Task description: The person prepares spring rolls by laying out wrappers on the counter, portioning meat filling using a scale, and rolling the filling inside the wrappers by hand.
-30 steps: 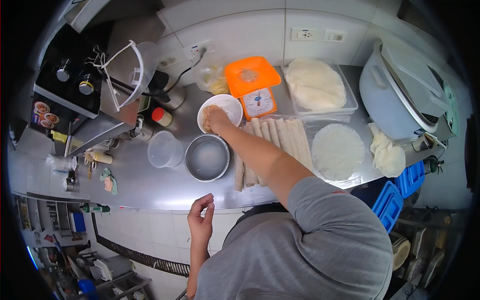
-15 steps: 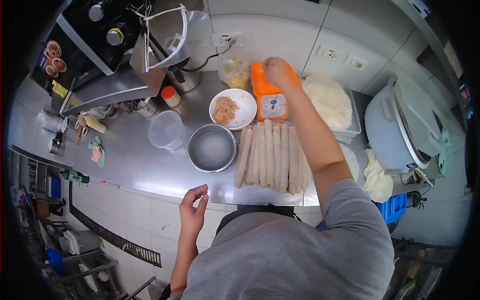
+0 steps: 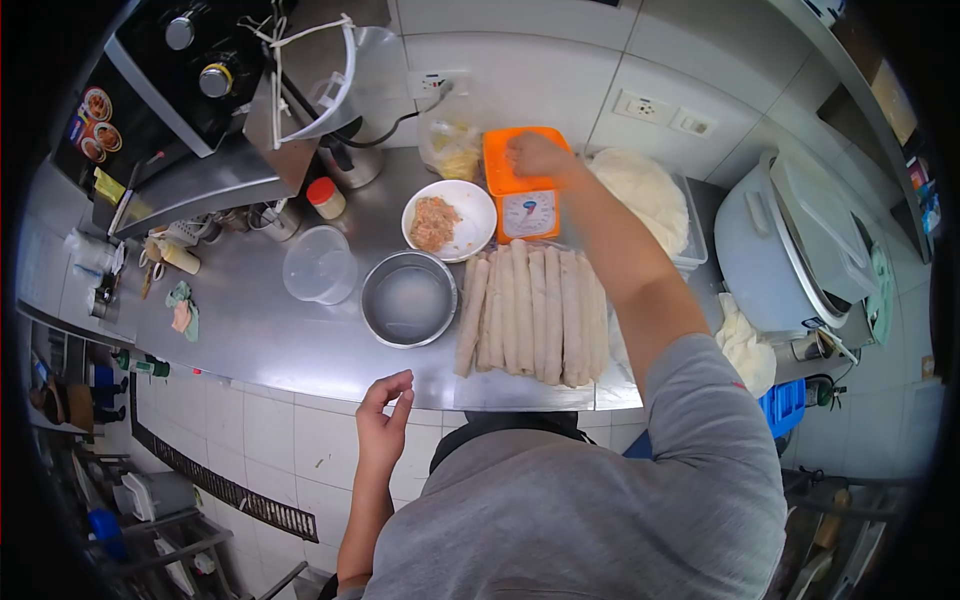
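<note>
My right hand is over the orange tray of the kitchen scale, fingers curled down; whatever it holds is hidden. A white bowl left of the scale holds a pinkish minced mixture. In front of it stands a round metal pan with liquid. Several long pale rolls lie side by side below the scale. Near the counter's front edge my left hand hangs, thumb and fingers bent with a gap between them, holding nothing.
A clear plastic tub and a red-lidded jar stand left of the pan. Behind are a bag and a kettle. Pale sheets fill a container at right, near a large white pot.
My right hand has gone from the mixture in the bowl to the orange scale tray and now sits lower over it. My left hand keeps its pose. The view has shifted.
</note>
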`<state>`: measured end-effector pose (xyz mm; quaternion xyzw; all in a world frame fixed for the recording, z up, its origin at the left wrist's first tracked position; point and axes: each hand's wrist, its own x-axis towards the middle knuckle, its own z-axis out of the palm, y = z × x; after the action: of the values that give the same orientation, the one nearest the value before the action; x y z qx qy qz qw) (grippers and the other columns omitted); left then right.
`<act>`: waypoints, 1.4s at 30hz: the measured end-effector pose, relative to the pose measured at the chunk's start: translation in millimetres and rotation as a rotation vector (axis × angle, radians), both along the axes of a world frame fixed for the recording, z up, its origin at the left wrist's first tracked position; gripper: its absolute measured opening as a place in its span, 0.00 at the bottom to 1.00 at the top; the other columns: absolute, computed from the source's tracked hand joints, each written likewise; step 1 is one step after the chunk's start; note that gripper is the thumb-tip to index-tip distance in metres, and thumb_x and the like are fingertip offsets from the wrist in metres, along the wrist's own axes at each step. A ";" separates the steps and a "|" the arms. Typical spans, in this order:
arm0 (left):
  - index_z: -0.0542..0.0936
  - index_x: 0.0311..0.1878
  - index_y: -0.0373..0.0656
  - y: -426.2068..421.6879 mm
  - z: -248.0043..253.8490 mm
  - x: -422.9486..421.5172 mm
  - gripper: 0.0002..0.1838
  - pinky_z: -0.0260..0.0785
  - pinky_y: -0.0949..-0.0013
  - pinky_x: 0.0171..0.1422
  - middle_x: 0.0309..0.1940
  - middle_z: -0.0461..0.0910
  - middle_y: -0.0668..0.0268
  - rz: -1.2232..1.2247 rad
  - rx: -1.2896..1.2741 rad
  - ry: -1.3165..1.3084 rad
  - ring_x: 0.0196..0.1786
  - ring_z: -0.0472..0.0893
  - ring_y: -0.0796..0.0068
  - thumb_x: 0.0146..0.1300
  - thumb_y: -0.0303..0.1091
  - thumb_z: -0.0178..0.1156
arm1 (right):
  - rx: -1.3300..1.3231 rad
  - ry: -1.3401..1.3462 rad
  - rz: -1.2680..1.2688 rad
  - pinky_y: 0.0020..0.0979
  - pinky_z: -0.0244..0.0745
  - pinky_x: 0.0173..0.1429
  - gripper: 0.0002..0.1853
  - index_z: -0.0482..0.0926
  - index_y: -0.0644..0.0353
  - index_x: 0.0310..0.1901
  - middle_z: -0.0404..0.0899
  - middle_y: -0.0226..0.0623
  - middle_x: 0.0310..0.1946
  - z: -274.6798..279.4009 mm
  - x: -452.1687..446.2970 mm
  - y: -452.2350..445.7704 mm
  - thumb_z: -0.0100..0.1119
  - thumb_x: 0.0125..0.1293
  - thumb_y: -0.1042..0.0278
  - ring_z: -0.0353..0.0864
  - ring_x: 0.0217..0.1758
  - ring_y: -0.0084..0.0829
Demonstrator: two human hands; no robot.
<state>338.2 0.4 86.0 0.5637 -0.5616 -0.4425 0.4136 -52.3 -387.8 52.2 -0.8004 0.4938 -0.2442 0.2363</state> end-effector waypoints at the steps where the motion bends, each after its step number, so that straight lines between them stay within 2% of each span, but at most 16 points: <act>1: 0.80 0.51 0.37 -0.4 1.6 -4.3 0.12 0.72 0.69 0.56 0.45 0.82 0.60 -0.007 0.000 -0.004 0.49 0.81 0.72 0.65 0.26 0.60 | -0.011 -0.025 0.027 0.32 0.70 0.26 0.02 0.77 0.64 0.31 0.79 0.38 0.23 -3.8 2.8 -1.0 0.55 0.58 0.76 0.75 0.22 0.28; 3: 0.80 0.51 0.36 -1.7 4.8 -15.0 0.12 0.71 0.70 0.57 0.45 0.82 0.61 -0.027 -0.009 -0.034 0.49 0.80 0.73 0.66 0.25 0.60 | 0.229 -0.237 -0.027 0.30 0.69 0.26 0.01 0.76 0.64 0.30 0.78 0.35 0.23 2.6 5.0 -0.3 0.57 0.56 0.76 0.73 0.24 0.24; 5: 0.79 0.52 0.36 -5.2 5.6 -26.2 0.12 0.71 0.71 0.58 0.46 0.82 0.63 -0.064 -0.014 -0.079 0.49 0.80 0.76 0.67 0.25 0.59 | 0.401 -0.334 -0.021 0.28 0.72 0.32 0.07 0.79 0.63 0.35 0.79 0.33 0.25 74.2 3.5 51.9 0.59 0.53 0.77 0.75 0.27 0.24; 9: 0.79 0.51 0.36 -9.2 10.3 -64.9 0.10 0.69 0.71 0.59 0.49 0.81 0.63 -0.131 -0.056 -0.060 0.51 0.79 0.75 0.68 0.26 0.57 | 0.140 -0.360 -0.116 0.27 0.76 0.41 0.17 0.79 0.62 0.45 0.79 0.31 0.35 142.3 -48.4 165.2 0.65 0.51 0.78 0.78 0.37 0.25; 12: 0.79 0.52 0.35 -2.6 17.0 -119.2 0.13 0.69 0.69 0.59 0.47 0.81 0.60 -0.225 -0.048 0.068 0.51 0.79 0.72 0.64 0.24 0.59 | 0.063 -0.182 -0.311 0.30 0.77 0.44 0.19 0.78 0.61 0.48 0.80 0.31 0.35 127.1 -108.9 260.7 0.68 0.51 0.75 0.79 0.39 0.28; 14: 0.79 0.52 0.37 4.1 15.1 -165.1 0.15 0.70 0.69 0.59 0.48 0.81 0.60 -0.380 -0.081 0.079 0.51 0.79 0.71 0.61 0.23 0.61 | 0.211 0.061 -0.330 0.32 0.77 0.47 0.21 0.77 0.59 0.49 0.81 0.33 0.37 95.9 -140.1 322.1 0.67 0.51 0.76 0.80 0.44 0.29; 16: 0.79 0.53 0.38 12.5 9.4 -221.8 0.16 0.69 0.68 0.59 0.48 0.80 0.58 -0.556 -0.125 0.052 0.52 0.79 0.66 0.60 0.24 0.62 | 0.396 0.115 -0.253 0.35 0.76 0.50 0.22 0.78 0.57 0.48 0.82 0.38 0.38 38.5 -167.8 364.9 0.66 0.48 0.78 0.81 0.45 0.35; 18: 0.78 0.54 0.38 19.5 -6.6 -283.1 0.16 0.69 0.66 0.60 0.50 0.79 0.56 -0.651 -0.191 0.014 0.54 0.79 0.59 0.61 0.26 0.61 | 0.162 0.128 -0.086 0.36 0.75 0.49 0.20 0.79 0.60 0.45 0.82 0.41 0.38 -26.6 -181.1 395.4 0.66 0.46 0.79 0.80 0.43 0.41; 21: 0.78 0.55 0.38 21.2 -62.9 -357.8 0.16 0.69 0.60 0.61 0.54 0.78 0.54 -0.591 -0.344 -0.084 0.56 0.77 0.54 0.64 0.30 0.59 | 0.307 -0.011 -0.112 0.41 0.74 0.49 0.18 0.80 0.60 0.43 0.82 0.43 0.36 -30.9 -176.6 421.9 0.64 0.46 0.79 0.79 0.42 0.48; 23: 0.79 0.55 0.39 24.1 -84.6 -383.7 0.16 0.68 0.62 0.62 0.55 0.78 0.53 -0.523 -0.356 -0.128 0.57 0.76 0.55 0.64 0.30 0.60 | 0.151 -0.133 -0.155 0.39 0.74 0.46 0.13 0.82 0.60 0.39 0.82 0.42 0.35 -40.5 -191.4 422.7 0.65 0.48 0.76 0.79 0.39 0.46; 25: 0.79 0.55 0.40 23.1 -99.6 -397.7 0.17 0.68 0.63 0.62 0.55 0.77 0.53 -0.501 -0.402 -0.181 0.58 0.76 0.56 0.63 0.30 0.60 | -0.064 -0.179 -0.325 0.38 0.74 0.45 0.10 0.83 0.60 0.36 0.81 0.43 0.34 -43.9 -199.8 431.1 0.66 0.48 0.75 0.78 0.38 0.45; 28: 0.79 0.54 0.39 17.5 -124.7 -408.2 0.17 0.68 0.62 0.62 0.55 0.78 0.54 -0.548 -0.502 -0.285 0.58 0.76 0.56 0.61 0.30 0.61 | 0.299 -0.369 -0.386 0.38 0.73 0.47 0.07 0.84 0.60 0.33 0.81 0.42 0.34 -64.1 -208.9 438.0 0.66 0.48 0.74 0.78 0.39 0.43; 31: 0.81 0.50 0.38 11.8 -129.6 -407.2 0.17 0.68 0.61 0.62 0.54 0.78 0.56 -0.555 -0.490 -0.326 0.57 0.76 0.56 0.57 0.29 0.64 | 0.318 -0.238 -0.408 0.38 0.72 0.51 0.10 0.84 0.58 0.35 0.80 0.40 0.36 -65.0 -224.1 438.2 0.67 0.48 0.73 0.77 0.45 0.42; 34: 0.82 0.48 0.39 15.7 -122.4 -409.6 0.18 0.68 0.61 0.63 0.52 0.79 0.59 -0.450 -0.427 -0.274 0.56 0.76 0.55 0.52 0.28 0.68 | -0.097 -0.220 -0.248 0.39 0.70 0.53 0.14 0.84 0.56 0.40 0.79 0.39 0.39 -61.4 -219.6 436.9 0.68 0.47 0.74 0.75 0.50 0.43; 40: 0.81 0.51 0.43 -0.6 -139.4 -409.4 0.24 0.66 0.61 0.63 0.49 0.79 0.60 -0.607 -0.514 -0.443 0.55 0.76 0.56 0.47 0.27 0.70 | 0.054 -0.084 -0.098 0.40 0.70 0.57 0.24 0.81 0.57 0.47 0.79 0.44 0.43 -88.4 -213.3 432.1 0.72 0.44 0.69 0.74 0.52 0.47; 42: 0.82 0.51 0.44 -1.3 -138.4 -407.6 0.23 0.68 0.62 0.61 0.49 0.80 0.61 -0.631 -0.513 -0.424 0.55 0.76 0.57 0.48 0.29 0.70 | 0.115 -0.206 -0.120 0.40 0.71 0.56 0.20 0.81 0.58 0.45 0.78 0.43 0.43 -78.9 -224.6 437.8 0.71 0.47 0.69 0.74 0.51 0.47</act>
<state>-69.4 -1.0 -52.4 0.3228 -0.8694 -0.2683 0.2608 -277.0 50.1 -26.7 -0.7254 0.5269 -0.3100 0.3162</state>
